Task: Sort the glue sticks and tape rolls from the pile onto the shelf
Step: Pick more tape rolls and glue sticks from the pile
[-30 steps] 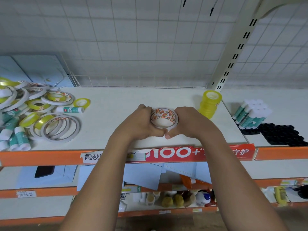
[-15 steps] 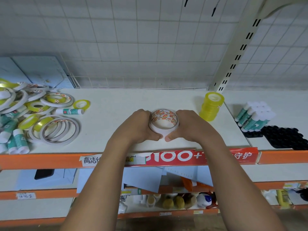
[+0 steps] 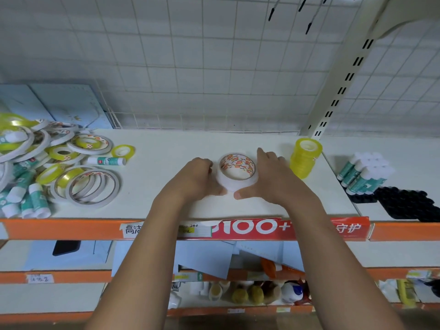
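Observation:
A stack of white tape rolls with an orange-printed core stands on the white shelf, near its middle. My left hand curls round the stack's left side, thumb at the front. On the stack's right side lies my right hand, fingers straight, thumb at the front base. The mixed pile of tape rolls and glue sticks lies at the shelf's left end.
A stack of yellow tape rolls stands just right of my right hand. Bundled glue sticks lean on a black tray on the neighbouring shelf. A slotted upright post rises behind. One glue stick lies beside the pile.
The white tape stack has shifted slightly away from the shelf's front edge. My right hand's fingers have straightened along its side instead of wrapping it.

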Demonstrator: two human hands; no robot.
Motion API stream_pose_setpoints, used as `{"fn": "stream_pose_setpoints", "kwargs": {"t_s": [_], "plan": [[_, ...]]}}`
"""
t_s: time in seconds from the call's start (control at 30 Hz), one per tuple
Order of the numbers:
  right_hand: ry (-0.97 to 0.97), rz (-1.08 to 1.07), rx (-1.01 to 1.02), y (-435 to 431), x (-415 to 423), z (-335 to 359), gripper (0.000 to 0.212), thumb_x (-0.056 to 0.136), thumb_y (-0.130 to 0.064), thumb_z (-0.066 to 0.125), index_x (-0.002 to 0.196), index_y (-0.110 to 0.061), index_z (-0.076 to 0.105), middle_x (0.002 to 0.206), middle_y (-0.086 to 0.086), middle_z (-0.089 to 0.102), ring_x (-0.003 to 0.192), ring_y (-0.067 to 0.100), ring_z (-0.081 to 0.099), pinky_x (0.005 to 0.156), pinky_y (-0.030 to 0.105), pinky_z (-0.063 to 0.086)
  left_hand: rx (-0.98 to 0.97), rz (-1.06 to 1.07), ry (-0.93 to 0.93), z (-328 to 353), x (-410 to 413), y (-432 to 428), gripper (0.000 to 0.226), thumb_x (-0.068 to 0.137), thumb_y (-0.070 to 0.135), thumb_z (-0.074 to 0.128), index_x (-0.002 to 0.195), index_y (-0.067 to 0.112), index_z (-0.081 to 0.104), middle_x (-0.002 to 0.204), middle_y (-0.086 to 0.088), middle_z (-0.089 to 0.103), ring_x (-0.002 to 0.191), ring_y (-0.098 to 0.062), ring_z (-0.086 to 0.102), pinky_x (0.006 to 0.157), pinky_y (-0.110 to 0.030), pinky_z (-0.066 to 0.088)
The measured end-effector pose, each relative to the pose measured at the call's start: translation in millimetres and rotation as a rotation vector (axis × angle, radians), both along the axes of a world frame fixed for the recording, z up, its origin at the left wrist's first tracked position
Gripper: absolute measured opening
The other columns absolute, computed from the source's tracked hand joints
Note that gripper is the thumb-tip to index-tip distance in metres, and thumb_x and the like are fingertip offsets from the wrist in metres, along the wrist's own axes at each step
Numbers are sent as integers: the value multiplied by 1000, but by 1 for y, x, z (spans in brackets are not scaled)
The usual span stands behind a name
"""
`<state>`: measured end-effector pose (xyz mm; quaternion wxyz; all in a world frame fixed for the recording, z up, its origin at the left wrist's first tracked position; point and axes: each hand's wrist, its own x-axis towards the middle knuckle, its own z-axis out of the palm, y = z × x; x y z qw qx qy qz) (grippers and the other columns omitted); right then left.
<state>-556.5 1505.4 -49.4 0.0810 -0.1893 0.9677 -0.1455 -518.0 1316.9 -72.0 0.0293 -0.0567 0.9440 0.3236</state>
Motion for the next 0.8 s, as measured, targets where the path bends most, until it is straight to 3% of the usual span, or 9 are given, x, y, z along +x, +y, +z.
{"fn": "stream_pose_setpoints", "kwargs": {"t_s": [0.03, 0.1, 0.27, 0.33, 0.53, 0.7, 0.8], "plan": [[42, 5, 11, -3, 4, 4, 123, 58, -64, 81, 148, -6, 20, 142, 12, 36, 128, 34, 33, 99, 42, 36, -31, 25, 21, 0, 5, -6, 49, 71, 33, 84, 108, 9, 64, 103, -3, 63, 88, -22, 60, 75, -32, 49], [134, 33, -34, -14, 13, 11, 112, 64, -66, 76, 145, -7, 28, 141, 10, 38, 126, 32, 34, 96, 37, 35, -91, 72, 85, 1, 18, -21, 51, 77, 32, 79, 120, 11, 62, 112, -3, 61, 91, -20, 57, 80, -29, 46], [196, 205, -326, -79, 34, 11, 41, 88, -44, 66, 121, -21, 62, 117, -3, 60, 102, 14, 55, 83, 29, 42, -239, 192, 249, 7, 60, -58, 38, 83, 34, 69, 118, 20, 65, 114, -2, 60, 100, -22, 60, 84, -39, 51], [156, 276, -388, -110, 43, 3, 24, 90, -35, 65, 110, -22, 67, 104, -4, 66, 91, 10, 59, 78, 26, 44, -286, 246, 279, 7, 79, -75, 35, 84, 34, 68, 116, 20, 66, 115, -3, 60, 105, -24, 58, 84, -40, 50], [51, 376, -413, -186, 69, -18, 19, 88, -33, 66, 105, -24, 69, 99, -6, 66, 91, 13, 60, 82, 30, 49, -377, 383, 290, 7, 133, -133, 27, 82, 25, 66, 106, 14, 70, 107, -7, 63, 102, -29, 57, 80, -40, 49], [67, 398, -415, -236, 88, -19, 22, 87, -32, 66, 107, -23, 68, 109, -1, 62, 101, 18, 59, 88, 36, 49, -390, 432, 296, 5, 160, -174, 22, 83, 22, 62, 102, 13, 69, 103, -4, 61, 96, -28, 57, 72, -40, 49], [73, 382, -402, -256, 93, -20, 26, 87, -32, 67, 111, -23, 67, 117, -2, 59, 109, 19, 56, 94, 36, 46, -399, 418, 320, 8, 164, -197, 20, 86, 23, 60, 101, 15, 70, 103, -1, 60, 93, -26, 57, 66, -33, 46]]}}
